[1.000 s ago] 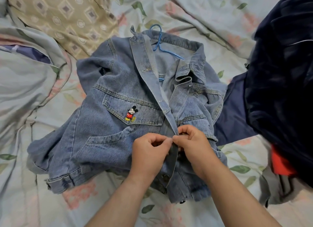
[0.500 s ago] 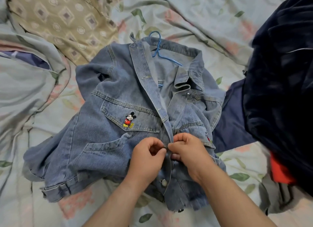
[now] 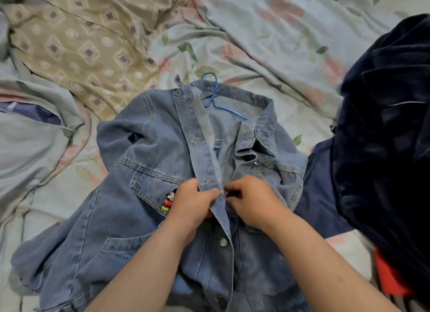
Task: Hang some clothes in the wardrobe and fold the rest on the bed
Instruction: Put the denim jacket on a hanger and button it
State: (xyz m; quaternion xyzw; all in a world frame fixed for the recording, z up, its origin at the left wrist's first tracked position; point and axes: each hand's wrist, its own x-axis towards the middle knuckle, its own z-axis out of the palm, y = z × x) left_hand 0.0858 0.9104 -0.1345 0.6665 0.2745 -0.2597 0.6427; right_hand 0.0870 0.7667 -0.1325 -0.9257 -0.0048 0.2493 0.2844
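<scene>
A blue denim jacket (image 3: 130, 209) lies face up on the flowered bed sheet (image 3: 267, 32), with a cartoon mouse patch on its chest pocket. A blue wire hanger (image 3: 213, 97) sits inside it, its hook poking out past the collar. My left hand (image 3: 193, 202) pinches the left front placket at chest height. My right hand (image 3: 251, 200) grips the other front edge right beside it, fingers closed on the cloth. Two metal buttons below my hands look fastened. The button between my fingers is hidden.
A dark navy pile of clothes (image 3: 384, 137) fills the right side, with something red-orange (image 3: 388, 276) under it. A tan diamond-patterned cloth (image 3: 81, 44) lies at the upper left. A grey-blue garment (image 3: 25, 139) is bunched on the left.
Both hands have moved up the jacket front, from near the lower pocket to chest-pocket height. One more button shows fastened below them. The view has shifted closer.
</scene>
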